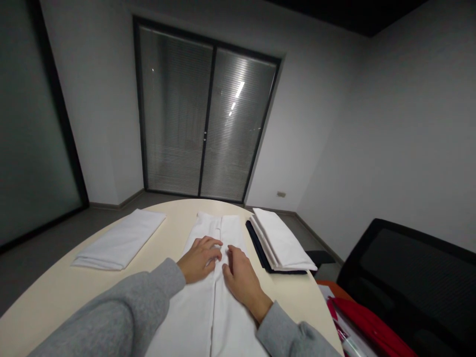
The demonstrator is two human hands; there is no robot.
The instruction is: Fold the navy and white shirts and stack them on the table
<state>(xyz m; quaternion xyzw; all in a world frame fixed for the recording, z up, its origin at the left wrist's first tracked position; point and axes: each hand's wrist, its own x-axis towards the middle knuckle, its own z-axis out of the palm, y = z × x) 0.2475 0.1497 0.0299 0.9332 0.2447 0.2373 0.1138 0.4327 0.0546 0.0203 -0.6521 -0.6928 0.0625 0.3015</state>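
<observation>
A long white cloth garment (189,317) lies lengthwise on the round table in front of me, with a seam or overlapping edge running down its middle. My left hand (203,259) rests on it left of that seam, fingers loosely bent and apart. Just across the seam, my right hand (242,277) touches the cloth, its thumb apart from the fingers. Neither hand shows a grip on the fabric. The garment's near end runs out of the bottom of the view.
On the cream table (174,210), a folded white cloth (121,240) lies to the left. A stack of folded white cloths (284,240) on dark fabric (258,248) lies at the right edge. A black mesh chair (405,282) with red items (364,322) stands at right.
</observation>
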